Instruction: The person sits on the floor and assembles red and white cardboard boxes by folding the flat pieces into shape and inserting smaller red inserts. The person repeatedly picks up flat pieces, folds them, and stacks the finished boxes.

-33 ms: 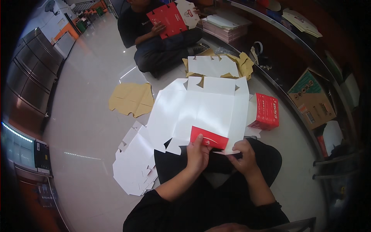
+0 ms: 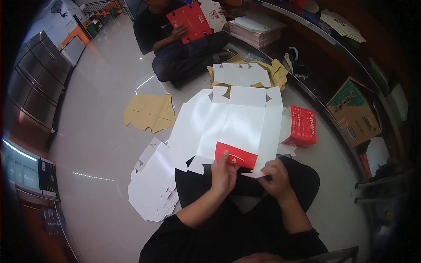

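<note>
The person on the floor has a big white carton blank (image 2: 234, 116) spread out in front, its near edge reaching over their dark-clad legs (image 2: 302, 179). Taking the blank's middle as the centre of the dial and twelve as straight ahead of the sitter, a red flap (image 2: 245, 158) lies turned inward at six o'clock, red face up. The left hand (image 2: 223, 175) grasps that flap, thumb pressed flat on top and the fingers tucked underneath. At five o'clock the right hand (image 2: 275, 177) pinches the blank's near corner, thumb and curled fingers close together; I can't quite make out how its fingertips meet the small tab there, since the knuckles cover most of it.

Around them, a red printed box (image 2: 301, 127) sits at three o'clock, just beside the blank. At eight o'clock there are flat white cut sheets (image 2: 151, 188) on the tiles, and toward ten a piece of brown paper (image 2: 149, 111). Just past twelve, another white sheet (image 2: 241, 74) lies on crumpled brown wrapping (image 2: 278, 74). At eleven, farther off, a co-worker (image 2: 182, 57) sits cross-legged holding a red sheet (image 2: 190, 24), and a stack of pale sheets (image 2: 254, 37) stands at one.
</note>
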Motion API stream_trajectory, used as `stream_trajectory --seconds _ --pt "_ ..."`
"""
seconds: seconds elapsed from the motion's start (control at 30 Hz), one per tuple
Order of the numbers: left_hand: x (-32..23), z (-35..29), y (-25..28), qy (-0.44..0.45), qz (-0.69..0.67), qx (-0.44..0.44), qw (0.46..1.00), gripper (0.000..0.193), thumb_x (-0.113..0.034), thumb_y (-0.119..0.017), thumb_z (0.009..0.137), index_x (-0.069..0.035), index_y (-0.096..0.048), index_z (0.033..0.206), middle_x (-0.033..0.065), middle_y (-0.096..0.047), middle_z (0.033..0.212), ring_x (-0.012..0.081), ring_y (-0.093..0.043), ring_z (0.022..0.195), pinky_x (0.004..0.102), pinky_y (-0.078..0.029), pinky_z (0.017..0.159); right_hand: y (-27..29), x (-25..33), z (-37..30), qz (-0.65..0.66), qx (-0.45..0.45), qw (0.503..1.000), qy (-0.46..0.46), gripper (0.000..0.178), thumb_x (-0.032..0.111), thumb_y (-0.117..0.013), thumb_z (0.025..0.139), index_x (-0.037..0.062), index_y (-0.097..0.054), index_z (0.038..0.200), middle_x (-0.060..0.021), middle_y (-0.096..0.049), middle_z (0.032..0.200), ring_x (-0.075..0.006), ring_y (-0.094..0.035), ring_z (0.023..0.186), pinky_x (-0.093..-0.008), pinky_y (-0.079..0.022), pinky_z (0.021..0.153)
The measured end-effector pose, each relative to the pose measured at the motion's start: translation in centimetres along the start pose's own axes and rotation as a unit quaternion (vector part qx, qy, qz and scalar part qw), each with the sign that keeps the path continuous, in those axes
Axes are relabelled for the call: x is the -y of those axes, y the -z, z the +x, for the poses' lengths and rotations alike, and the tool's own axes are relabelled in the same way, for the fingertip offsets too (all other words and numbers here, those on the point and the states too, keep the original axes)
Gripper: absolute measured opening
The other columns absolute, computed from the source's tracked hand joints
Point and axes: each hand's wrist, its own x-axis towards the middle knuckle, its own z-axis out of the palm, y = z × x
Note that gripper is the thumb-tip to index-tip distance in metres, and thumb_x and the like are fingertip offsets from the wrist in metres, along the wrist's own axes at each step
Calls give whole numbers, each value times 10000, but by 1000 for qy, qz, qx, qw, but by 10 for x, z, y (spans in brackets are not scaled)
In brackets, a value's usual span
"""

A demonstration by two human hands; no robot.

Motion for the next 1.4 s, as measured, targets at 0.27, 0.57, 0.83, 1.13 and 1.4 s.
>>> stream_trajectory --seconds 0.27,0.57,0.83,1.13,1.4 --pt "10 -12 -11 71 -5 52 996 252 -146 -494 885 2 -435 1080 127 -536 1065 231 -551 1000 419 -463 881 -15 2 1 -299 -180 937 6 176 241 -624 769 183 -557 921 -17 -506 962 -241 -431 963 -387 -261 883" --pt "13 -4 -4 73 120 75 987 193 -85 -485 887 -5 -460 1061 111 -559 1017 171 -566 919 365 -481 826 -19 4 5 -221 -40 972 -76 215 127 -584 772 167 -608 982 30 -542 1026 -181 -454 937 -350 -239 816" --pt "19 2 -6 -45 225 102 968 641 -82 -650 780 -67 -220 1255 113 -474 1115 183 -527 987 304 -467 811 -24 9 -7 -23 89 991 -100 504 192 -517 827 55 -372 1291 -110 -507 1125 -254 -467 976 -376 -300 848" --pt "-16 17 -12 -347 670 270 598 773 -81 -722 601 -76 -336 1271 157 -454 1251 322 -494 1113 362 -451 880 22 6 -4 223 -51 950 -214 908 569 -628 705 1 -265 1313 -159 -402 1249 -272 -405 1140 -376 -308 959" --pt "-19 5 -22 -312 689 268 596 773 -110 -720 581 -93 -372 1271 156 -472 1236 320 -509 1088 350 -471 849 38 8 5 20 -13 945 -325 231 97 -624 773 -6 -563 971 -93 -588 926 -186 -547 892 -319 -403 839"
